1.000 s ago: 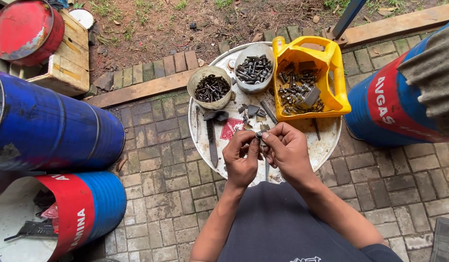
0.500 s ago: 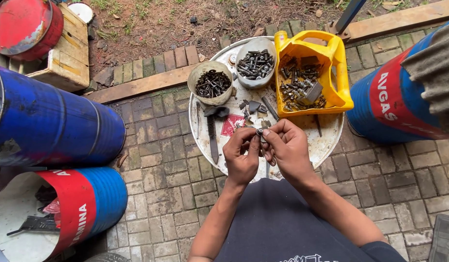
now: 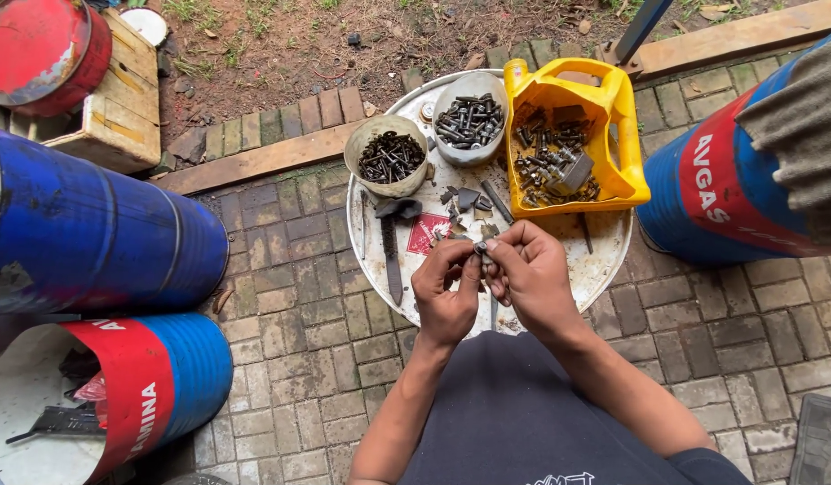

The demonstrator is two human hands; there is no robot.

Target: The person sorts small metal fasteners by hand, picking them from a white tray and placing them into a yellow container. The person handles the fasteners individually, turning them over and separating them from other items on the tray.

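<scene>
Two hands meet over the near part of the round white tray (image 3: 604, 260), w/ a small dark bolt (image 3: 480, 249) pinched between them. Left hand (image 3: 444, 292) has thumb and forefinger closed on the bolt's lower part; right hand (image 3: 530, 274) curls its fingertips (image 3: 496, 244) round the top end, so both are closed tight on the same piece, no gap showing. Vs. a sec ago, little has shifted: hands sit in the same spot over the tray, same pinch, only a slight re-grip of the right fingers on the upper end, which reads as twisting or fitting something onto the bolt — can't tell if a nut is on it, too small. Just beyond the fingertips lie loose metal scraps and a red label (image 3: 427, 232); left of the left hand, a dark hammer-like tool (image 3: 393, 242) lies flat. Further beyond the fingers: a cream bowl (image 3: 366, 144) of dark screws, a grey bowl (image 3: 447, 99) of bolts, and a cut-open yellow jug (image 3: 627, 135) full of mixed hardware. Blue drums (image 3: 92, 238) stand well apart on both sides.
</scene>
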